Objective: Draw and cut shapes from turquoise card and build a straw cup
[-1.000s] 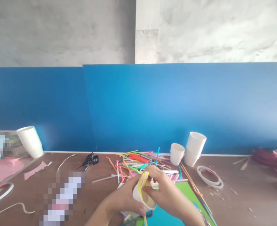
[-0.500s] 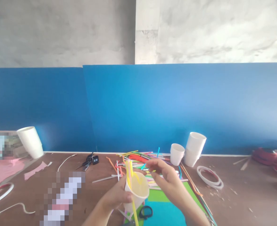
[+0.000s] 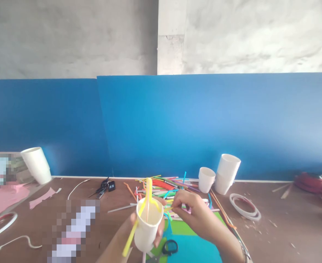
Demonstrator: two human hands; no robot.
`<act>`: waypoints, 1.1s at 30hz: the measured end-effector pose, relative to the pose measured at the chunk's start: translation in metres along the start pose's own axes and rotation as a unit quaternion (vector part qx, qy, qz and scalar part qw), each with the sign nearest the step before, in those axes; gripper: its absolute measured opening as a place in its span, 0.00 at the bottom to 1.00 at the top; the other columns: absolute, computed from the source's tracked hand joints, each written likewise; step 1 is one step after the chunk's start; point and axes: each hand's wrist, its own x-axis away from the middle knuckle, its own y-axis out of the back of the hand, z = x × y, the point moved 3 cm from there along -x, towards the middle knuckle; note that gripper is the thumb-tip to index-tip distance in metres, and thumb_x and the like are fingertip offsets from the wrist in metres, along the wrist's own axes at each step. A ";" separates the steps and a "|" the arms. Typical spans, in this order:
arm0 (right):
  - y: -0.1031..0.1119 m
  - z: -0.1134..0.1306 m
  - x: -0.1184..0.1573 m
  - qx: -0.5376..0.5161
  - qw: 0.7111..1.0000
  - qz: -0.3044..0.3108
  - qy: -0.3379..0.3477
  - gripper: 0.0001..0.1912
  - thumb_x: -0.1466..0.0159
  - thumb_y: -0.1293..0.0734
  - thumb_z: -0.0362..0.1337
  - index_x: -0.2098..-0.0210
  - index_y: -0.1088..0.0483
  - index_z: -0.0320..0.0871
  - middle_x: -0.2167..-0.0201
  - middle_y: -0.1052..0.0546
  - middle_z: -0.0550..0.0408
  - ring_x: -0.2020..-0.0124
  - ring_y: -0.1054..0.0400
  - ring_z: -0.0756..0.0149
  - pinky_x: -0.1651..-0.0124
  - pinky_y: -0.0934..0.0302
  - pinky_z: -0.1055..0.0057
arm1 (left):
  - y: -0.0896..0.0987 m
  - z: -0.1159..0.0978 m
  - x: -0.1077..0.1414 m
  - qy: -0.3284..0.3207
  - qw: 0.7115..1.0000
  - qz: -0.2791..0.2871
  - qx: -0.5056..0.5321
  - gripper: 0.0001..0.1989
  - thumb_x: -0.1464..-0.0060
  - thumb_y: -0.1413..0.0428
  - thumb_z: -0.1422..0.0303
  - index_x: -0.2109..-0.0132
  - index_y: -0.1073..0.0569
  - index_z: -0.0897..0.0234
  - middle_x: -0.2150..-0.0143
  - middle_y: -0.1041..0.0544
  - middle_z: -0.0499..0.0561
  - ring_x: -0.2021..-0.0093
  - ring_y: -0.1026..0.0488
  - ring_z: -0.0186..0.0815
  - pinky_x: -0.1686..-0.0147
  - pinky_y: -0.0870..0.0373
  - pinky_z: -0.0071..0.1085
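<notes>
My left hand (image 3: 128,227) is wrapped round a white paper cup (image 3: 147,233), its fingertips showing on the cup's right side. Yellow bent straws (image 3: 149,190) stand up out of the cup, and one long yellow piece slants down over its left front. A thin pale stick or straw also shows inside. Just right of the rim, my right hand (image 3: 186,204) has thumb and fingers pinched on the end of a thin yellow straw (image 3: 168,208). Black-handled scissors (image 3: 170,247) lie below, partly hidden by the cup.
Loose coloured straws (image 3: 161,184) are heaped behind my hands. Green and blue sheets (image 3: 193,250) lie in front. White cups (image 3: 206,180) and a stack of cups (image 3: 227,173) stand right; a tape roll (image 3: 244,207) lies beside them. Keys (image 3: 105,187) lie left.
The cup has moved left and been turned, so the yellow piece now slants left. My right hand has come lower, its fingers closing on a yellow straw near the rim.
</notes>
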 end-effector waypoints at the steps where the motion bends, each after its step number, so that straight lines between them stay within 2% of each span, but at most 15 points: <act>1: 0.003 -0.002 0.000 0.020 1.000 -0.011 0.005 0.08 0.39 0.38 0.31 0.74 0.31 0.43 0.72 0.27 0.56 0.69 0.34 0.65 0.66 0.42 0.71 | -0.001 -0.001 -0.001 -0.007 1.000 0.014 0.015 0.42 0.65 0.40 0.42 0.48 0.33 0.67 0.75 0.25 0.51 0.82 0.30 0.33 0.86 0.36 0.24; 5: 0.010 -0.007 0.000 0.060 0.997 -0.046 0.007 0.08 0.38 0.39 0.32 0.71 0.30 0.44 0.71 0.27 0.54 0.67 0.33 0.63 0.64 0.40 0.67 | -0.003 -0.003 0.000 -0.029 0.999 0.023 0.024 0.39 0.60 0.42 0.42 0.47 0.33 0.67 0.72 0.24 0.53 0.81 0.29 0.32 0.85 0.36 0.23; 8: 0.013 -0.004 0.001 0.019 0.998 -0.053 -0.002 0.09 0.38 0.39 0.34 0.60 0.29 0.45 0.59 0.26 0.50 0.55 0.33 0.58 0.54 0.39 0.63 | -0.002 -0.003 0.002 -0.045 0.999 0.007 0.000 0.40 0.55 0.49 0.39 0.47 0.33 0.67 0.71 0.23 0.56 0.80 0.29 0.32 0.84 0.36 0.23; 10: 0.012 0.000 0.003 -0.038 0.998 -0.055 -0.017 0.13 0.38 0.38 0.37 0.53 0.30 0.47 0.53 0.27 0.49 0.50 0.36 0.57 0.50 0.41 0.62 | -0.001 0.001 0.002 -0.012 1.000 -0.004 -0.025 0.40 0.54 0.54 0.38 0.47 0.32 0.68 0.70 0.22 0.56 0.81 0.30 0.32 0.84 0.38 0.23; 11: 0.010 0.002 0.003 -0.065 0.996 -0.052 -0.026 0.15 0.38 0.37 0.40 0.52 0.31 0.46 0.53 0.27 0.49 0.50 0.36 0.57 0.50 0.40 0.62 | 0.000 0.004 0.002 0.018 0.999 -0.006 -0.040 0.41 0.53 0.56 0.37 0.50 0.30 0.69 0.72 0.23 0.56 0.82 0.31 0.31 0.85 0.40 0.22; 14: 0.001 0.009 0.004 -0.097 0.993 -0.047 -0.050 0.12 0.42 0.33 0.44 0.62 0.28 0.43 0.63 0.25 0.52 0.59 0.33 0.58 0.56 0.38 0.64 | 0.003 0.014 0.002 0.107 0.990 -0.027 -0.084 0.45 0.54 0.63 0.34 0.62 0.24 0.75 0.77 0.25 0.56 0.85 0.34 0.29 0.87 0.45 0.22; 17: -0.006 0.013 0.003 -0.142 0.987 -0.040 -0.065 0.10 0.42 0.33 0.43 0.72 0.29 0.42 0.71 0.27 0.56 0.66 0.33 0.63 0.62 0.38 0.68 | 0.009 0.024 0.002 0.165 0.983 -0.043 -0.066 0.50 0.59 0.67 0.31 0.68 0.24 0.75 0.82 0.28 0.55 0.88 0.37 0.30 0.90 0.48 0.24; 20: -0.014 0.017 0.001 -0.233 0.971 0.007 -0.046 0.09 0.43 0.31 0.42 0.72 0.27 0.42 0.72 0.26 0.56 0.67 0.33 0.65 0.62 0.39 0.70 | 0.012 0.035 0.003 0.238 0.971 -0.015 -0.011 0.52 0.64 0.72 0.29 0.73 0.25 0.73 0.85 0.30 0.55 0.89 0.40 0.31 0.90 0.49 0.27; 23: -0.020 0.016 0.001 -0.244 0.967 0.009 -0.073 0.08 0.45 0.30 0.41 0.73 0.25 0.42 0.72 0.26 0.56 0.68 0.32 0.64 0.63 0.39 0.70 | 0.014 0.045 0.006 0.291 0.957 -0.017 0.000 0.51 0.62 0.72 0.29 0.78 0.25 0.72 0.86 0.32 0.55 0.88 0.39 0.32 0.88 0.47 0.28; 26: -0.023 0.015 0.000 -0.230 0.967 -0.013 -0.106 0.09 0.46 0.30 0.41 0.73 0.25 0.41 0.73 0.25 0.55 0.67 0.32 0.63 0.63 0.38 0.70 | 0.013 0.048 0.004 0.273 0.960 -0.067 0.003 0.48 0.59 0.68 0.31 0.78 0.25 0.72 0.83 0.30 0.56 0.85 0.34 0.34 0.84 0.40 0.29; 28: -0.021 0.015 -0.001 -0.239 0.965 -0.023 -0.102 0.11 0.45 0.31 0.44 0.72 0.26 0.40 0.73 0.25 0.55 0.69 0.32 0.63 0.64 0.38 0.70 | 0.013 0.045 0.001 0.240 0.961 -0.137 0.013 0.45 0.56 0.64 0.33 0.72 0.24 0.74 0.78 0.26 0.58 0.79 0.28 0.38 0.79 0.35 0.31; 30: -0.018 0.014 -0.002 -0.264 0.958 -0.015 -0.109 0.14 0.43 0.33 0.47 0.69 0.27 0.40 0.75 0.25 0.55 0.75 0.33 0.66 0.71 0.39 0.71 | 0.010 0.037 -0.003 0.213 0.957 -0.196 0.024 0.41 0.51 0.60 0.37 0.65 0.24 0.74 0.73 0.24 0.59 0.74 0.25 0.42 0.74 0.32 0.34; 33: -0.010 0.005 -0.004 -0.267 0.954 -0.038 -0.127 0.17 0.43 0.33 0.49 0.69 0.27 0.40 0.78 0.26 0.56 0.79 0.35 0.68 0.76 0.42 0.73 | 0.002 0.019 -0.009 0.154 0.965 -0.210 0.018 0.30 0.48 0.53 0.48 0.56 0.26 0.73 0.66 0.23 0.59 0.67 0.24 0.45 0.66 0.32 0.38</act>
